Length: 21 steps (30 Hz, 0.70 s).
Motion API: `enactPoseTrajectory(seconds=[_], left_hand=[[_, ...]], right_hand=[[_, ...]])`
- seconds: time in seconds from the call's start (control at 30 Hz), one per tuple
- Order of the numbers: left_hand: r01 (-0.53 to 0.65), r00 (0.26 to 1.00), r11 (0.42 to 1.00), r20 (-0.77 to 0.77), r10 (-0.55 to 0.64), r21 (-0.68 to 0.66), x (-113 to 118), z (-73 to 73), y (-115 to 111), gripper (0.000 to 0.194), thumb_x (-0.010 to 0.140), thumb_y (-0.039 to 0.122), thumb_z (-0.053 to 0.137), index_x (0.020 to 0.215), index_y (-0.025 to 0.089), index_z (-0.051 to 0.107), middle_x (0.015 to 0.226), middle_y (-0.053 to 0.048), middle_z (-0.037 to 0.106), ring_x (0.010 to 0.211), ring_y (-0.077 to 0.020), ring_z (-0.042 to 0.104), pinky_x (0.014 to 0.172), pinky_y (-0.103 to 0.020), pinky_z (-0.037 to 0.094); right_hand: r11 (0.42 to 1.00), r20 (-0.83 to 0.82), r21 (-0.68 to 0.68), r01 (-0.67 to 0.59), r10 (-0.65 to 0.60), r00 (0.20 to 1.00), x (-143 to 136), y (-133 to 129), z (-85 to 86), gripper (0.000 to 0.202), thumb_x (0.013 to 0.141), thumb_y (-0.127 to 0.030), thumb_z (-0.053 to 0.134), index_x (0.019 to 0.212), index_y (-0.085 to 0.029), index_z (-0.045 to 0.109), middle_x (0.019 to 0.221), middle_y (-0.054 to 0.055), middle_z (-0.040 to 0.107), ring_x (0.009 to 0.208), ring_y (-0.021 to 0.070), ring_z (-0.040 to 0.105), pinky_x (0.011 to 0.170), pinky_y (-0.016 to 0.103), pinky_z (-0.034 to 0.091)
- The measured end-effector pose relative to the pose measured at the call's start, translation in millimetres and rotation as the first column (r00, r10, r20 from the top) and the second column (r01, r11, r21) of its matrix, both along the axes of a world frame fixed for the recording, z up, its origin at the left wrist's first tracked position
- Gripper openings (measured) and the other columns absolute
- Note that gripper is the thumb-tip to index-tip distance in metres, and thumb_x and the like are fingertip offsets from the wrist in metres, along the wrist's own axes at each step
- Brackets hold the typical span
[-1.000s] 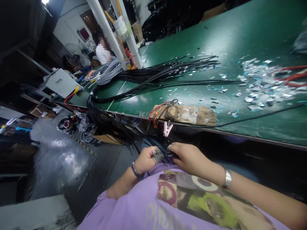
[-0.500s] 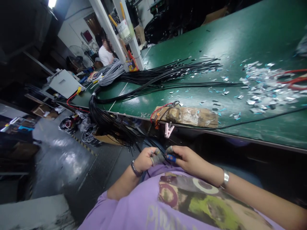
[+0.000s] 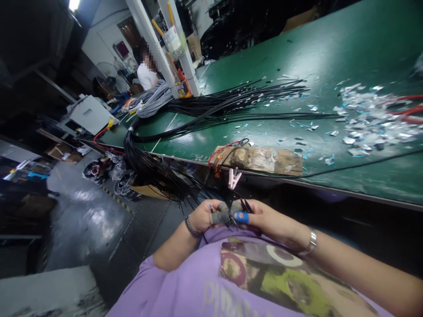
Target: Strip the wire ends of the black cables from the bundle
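My left hand (image 3: 208, 215), its thumb and finger wrapped in grey tape, is closed on the ends of thin black cables in front of my purple shirt. Against it is my right hand (image 3: 254, 215), with a blue wrap on one finger; its fingers are closed round a small dark tool (image 3: 245, 206) whose pointed tips stick up, too small to name surely. From the table's front edge the black cable bundle (image 3: 142, 160) hangs down toward my hands. More black cables (image 3: 211, 108) lie across the green table (image 3: 330, 57).
A wooden block (image 3: 267, 159) sits at the table's front edge, with a pink clip (image 3: 234, 178) beside it. Foil scraps (image 3: 363, 119) are scattered on the right. White posts (image 3: 180, 44) rise from the table. A person in white (image 3: 146, 75) is farther back.
The dark pointed tips now show above my right hand. Both hands have shifted slightly right and stay close together.
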<state>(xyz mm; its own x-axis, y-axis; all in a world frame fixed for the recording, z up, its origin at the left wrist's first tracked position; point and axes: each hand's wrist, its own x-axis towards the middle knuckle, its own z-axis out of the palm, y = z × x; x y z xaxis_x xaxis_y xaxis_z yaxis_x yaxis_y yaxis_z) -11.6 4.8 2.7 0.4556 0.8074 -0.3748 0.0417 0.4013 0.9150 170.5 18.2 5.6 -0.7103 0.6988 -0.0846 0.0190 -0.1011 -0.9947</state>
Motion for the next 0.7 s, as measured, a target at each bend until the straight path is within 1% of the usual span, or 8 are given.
enactPoseTrajectory(seconds=[0.07,0.13,0.17,0.23,0.33,0.43,0.6,0.7], left_hand=[[-0.043,0.988,0.993,-0.140,0.058,0.106,1.9,5.4,-0.1,0.053,0.049,0.059,0.078,0.056,0.014,0.050,0.042,0.007,0.040,0.038,-0.0026,0.029,0.040,-0.019,0.019],[-0.041,0.976,0.986,-0.207,0.074,0.160,0.8,9.2,-1.6,0.050,0.051,0.053,0.079,0.055,0.013,0.050,0.045,0.007,0.040,0.043,-0.0024,0.029,0.042,-0.018,0.021],[-0.044,0.975,0.988,-0.210,0.075,0.148,-1.0,9.7,-2.6,0.050,0.050,0.053,0.079,0.055,0.013,0.050,0.045,0.007,0.039,0.043,-0.0023,0.028,0.042,-0.018,0.021],[-0.088,0.980,0.994,-0.172,0.099,0.071,-6.9,7.6,-4.7,0.053,0.049,0.058,0.078,0.056,0.013,0.050,0.044,0.007,0.038,0.040,-0.0020,0.027,0.040,-0.019,0.018],[-0.246,0.965,0.969,-0.095,0.244,-0.015,-16.6,1.9,-7.4,0.057,0.045,0.063,0.077,0.057,0.014,0.050,0.041,0.008,0.037,0.035,-0.0014,0.024,0.036,-0.019,0.012],[-0.290,0.956,0.956,-0.064,0.287,-0.040,-21.0,-1.6,-9.8,0.055,0.045,0.059,0.079,0.056,0.015,0.048,0.038,0.009,0.033,0.031,-0.0013,0.021,0.034,-0.020,0.008],[-0.218,0.975,0.975,-0.047,0.216,-0.039,-15.8,-0.6,-12.5,0.054,0.050,0.061,0.076,0.059,0.014,0.051,0.038,0.008,0.035,0.031,-0.0012,0.021,0.034,-0.019,0.009],[-0.175,0.984,0.984,-0.048,0.173,-0.028,-11.6,2.2,-13.4,0.054,0.052,0.061,0.076,0.056,0.015,0.048,0.038,0.008,0.034,0.032,-0.0012,0.022,0.034,-0.019,0.011]], right_hand=[[0.949,0.189,0.315,0.029,-0.093,0.978,3.7,3.1,1.8,0.025,0.076,-0.040,0.054,0.063,-0.020,0.047,0.061,0.000,0.048,0.056,0.0121,0.039,0.053,0.026,0.035],[0.886,0.291,0.463,0.022,-0.175,0.941,8.7,6.0,0.7,0.020,0.075,-0.032,0.053,0.060,-0.020,0.047,0.063,0.002,0.052,0.059,0.0142,0.043,0.058,0.028,0.038],[0.892,0.286,0.449,0.041,-0.187,0.940,11.3,7.2,-1.7,0.020,0.075,-0.033,0.052,0.060,-0.020,0.047,0.062,0.002,0.052,0.059,0.0147,0.044,0.059,0.029,0.039],[0.948,0.185,0.281,0.148,-0.205,0.961,16.4,9.4,-9.5,0.026,0.077,-0.042,0.051,0.062,-0.021,0.050,0.061,0.001,0.053,0.059,0.0155,0.047,0.057,0.028,0.040],[0.944,0.098,0.049,0.325,-0.329,0.939,20.5,10.6,-21.1,0.037,0.074,-0.057,0.055,0.069,-0.020,0.054,0.063,0.001,0.055,0.059,0.0157,0.048,0.057,0.028,0.042],[0.968,0.109,0.022,0.251,-0.252,0.961,15.9,8.3,-22.4,0.043,0.071,-0.062,0.059,0.067,-0.019,0.056,0.063,0.000,0.056,0.060,0.0154,0.048,0.058,0.029,0.042],[0.994,0.055,0.073,0.077,-0.081,0.995,-0.9,4.9,-6.1,0.040,0.071,-0.057,0.062,0.078,-0.018,0.062,0.080,0.004,0.065,0.074,0.0192,0.055,0.071,0.032,0.046],[0.996,0.088,0.073,0.052,-0.058,0.994,-5.4,5.9,1.5,0.037,0.071,-0.054,0.063,0.074,-0.017,0.063,0.075,0.003,0.063,0.071,0.0177,0.052,0.068,0.031,0.045]])
